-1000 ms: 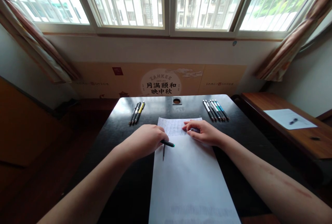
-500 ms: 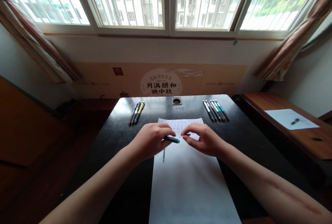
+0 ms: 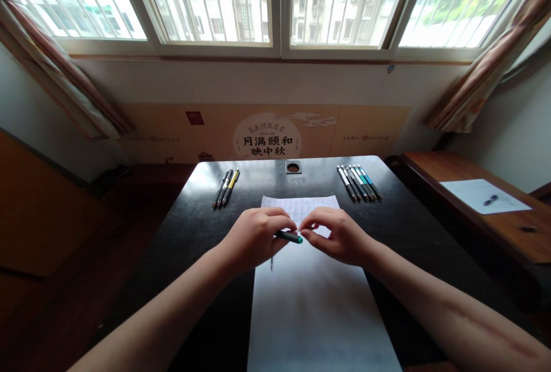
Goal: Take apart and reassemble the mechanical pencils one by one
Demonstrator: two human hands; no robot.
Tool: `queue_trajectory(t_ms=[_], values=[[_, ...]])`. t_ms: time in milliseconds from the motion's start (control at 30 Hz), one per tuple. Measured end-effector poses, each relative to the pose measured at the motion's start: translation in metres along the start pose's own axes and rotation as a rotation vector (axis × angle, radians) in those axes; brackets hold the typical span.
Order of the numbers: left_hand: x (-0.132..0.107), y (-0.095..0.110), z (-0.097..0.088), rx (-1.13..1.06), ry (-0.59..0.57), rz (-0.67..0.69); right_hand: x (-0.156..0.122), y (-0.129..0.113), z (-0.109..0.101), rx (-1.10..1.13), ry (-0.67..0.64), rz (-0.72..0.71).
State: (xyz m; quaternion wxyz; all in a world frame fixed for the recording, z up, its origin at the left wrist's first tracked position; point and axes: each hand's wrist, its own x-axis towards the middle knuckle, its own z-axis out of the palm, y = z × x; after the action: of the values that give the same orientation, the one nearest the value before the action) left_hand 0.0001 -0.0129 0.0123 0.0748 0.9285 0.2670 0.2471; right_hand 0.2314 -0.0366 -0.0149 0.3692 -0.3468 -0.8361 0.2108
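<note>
My left hand is closed around a dark pen barrel with a green end, which points right. Thumb and fingertips of my right hand are pinched together just beside that end; a small dark piece shows in the pinch, too small to name. The fingertips of both hands almost meet, above the paper. A thin dark stick, like a pen refill, lies on the paper below my left hand, partly covered by it.
On the black table lie a few pens at the back left and a row of several pens at the back right. A round cable hole is at the far edge. A brown side table bears another sheet.
My left hand has shifted slightly right and down with the pen barrel. Its fingertips are now closer to those of my right hand, which has barely moved.
</note>
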Motion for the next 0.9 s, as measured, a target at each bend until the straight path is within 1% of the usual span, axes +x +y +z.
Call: queue_trajectory(t_ms=[200,467,633,767,900], values=[[0.001,0.002,-0.002,0.01,-0.023,-0.041,-0.001,0.003,0.001,-0.022,0.034,-0.004],[0.001,0.002,0.007,-0.037,-0.021,-0.032,-0.001,0.003,0.003,0.015,0.026,-0.006],[0.001,0.001,0.007,-0.079,-0.038,-0.061,-0.001,0.004,0.002,0.016,0.022,0.004],[0.001,0.002,0.007,-0.121,-0.012,-0.089,-0.001,0.004,0.001,0.016,0.009,0.008],[0.001,0.003,0.011,-0.16,0.018,-0.12,-0.001,0.003,0.003,0.03,0.011,0.003]])
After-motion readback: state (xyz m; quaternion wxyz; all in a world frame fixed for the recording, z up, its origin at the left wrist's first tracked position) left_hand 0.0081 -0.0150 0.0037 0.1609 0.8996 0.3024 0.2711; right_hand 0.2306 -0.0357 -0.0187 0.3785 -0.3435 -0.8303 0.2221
